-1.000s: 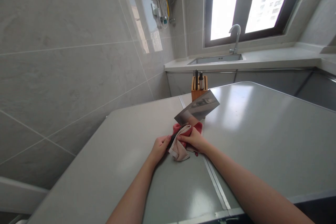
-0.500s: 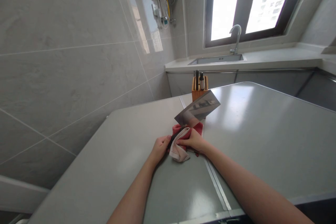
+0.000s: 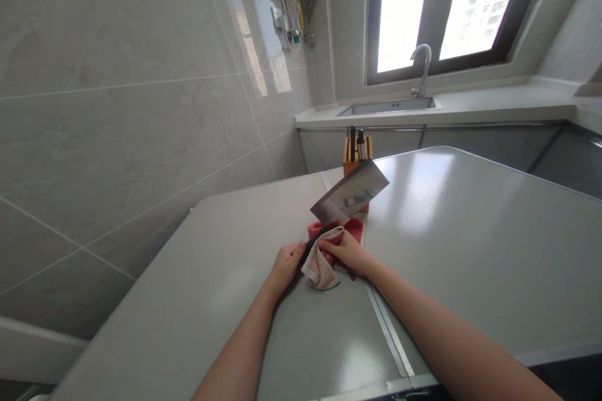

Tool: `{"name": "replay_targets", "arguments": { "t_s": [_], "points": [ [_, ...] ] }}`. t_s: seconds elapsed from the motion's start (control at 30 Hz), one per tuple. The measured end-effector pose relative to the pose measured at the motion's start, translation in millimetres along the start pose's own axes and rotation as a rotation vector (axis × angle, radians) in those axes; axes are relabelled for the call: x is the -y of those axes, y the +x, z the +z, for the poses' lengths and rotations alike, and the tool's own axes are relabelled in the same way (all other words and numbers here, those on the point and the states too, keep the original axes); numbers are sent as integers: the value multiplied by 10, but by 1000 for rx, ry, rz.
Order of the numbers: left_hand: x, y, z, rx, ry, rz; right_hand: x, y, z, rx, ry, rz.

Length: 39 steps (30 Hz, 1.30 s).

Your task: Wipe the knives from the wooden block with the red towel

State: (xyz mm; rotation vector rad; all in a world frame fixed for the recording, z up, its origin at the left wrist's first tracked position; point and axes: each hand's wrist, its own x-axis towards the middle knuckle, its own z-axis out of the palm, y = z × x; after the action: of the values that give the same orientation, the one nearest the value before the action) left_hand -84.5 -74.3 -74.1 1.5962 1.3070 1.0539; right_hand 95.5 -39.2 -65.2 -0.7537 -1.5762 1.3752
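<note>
One left grip [image 3: 288, 260]; closed round cleaver handle [image 3: 310, 247]; right grip [image 3: 350, 253]; pinching cloth [image 3: 322, 272]

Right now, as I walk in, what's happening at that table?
A person's left hand grips the dark handle of a cleaver, while the right hand holds a red-and-pale cloth bunched at the handle. The bare blade points away from the person, in front of a wooden knife block on the table.
</note>
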Motion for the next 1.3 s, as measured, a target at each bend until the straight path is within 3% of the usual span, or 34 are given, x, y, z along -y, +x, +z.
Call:
{"name": "replay_targets", "arguments": {
  "t_s": [0.2, 0.37, 0.67, 1.3],
  "points": [
    [24, 4, -3, 36, -30, 20, -42, 13, 3, -4, 11, -39],
    [39, 23, -7, 33, 67, 71, -28, 12, 21, -39, -11, -34],
    [-42, 3, 11, 64, 45, 67, -22, 13, 20, -49, -31, -47],
    [26, 19, 0, 50, 134, 85, -22, 15, 26, -47, -44, -42]
  ]
}}
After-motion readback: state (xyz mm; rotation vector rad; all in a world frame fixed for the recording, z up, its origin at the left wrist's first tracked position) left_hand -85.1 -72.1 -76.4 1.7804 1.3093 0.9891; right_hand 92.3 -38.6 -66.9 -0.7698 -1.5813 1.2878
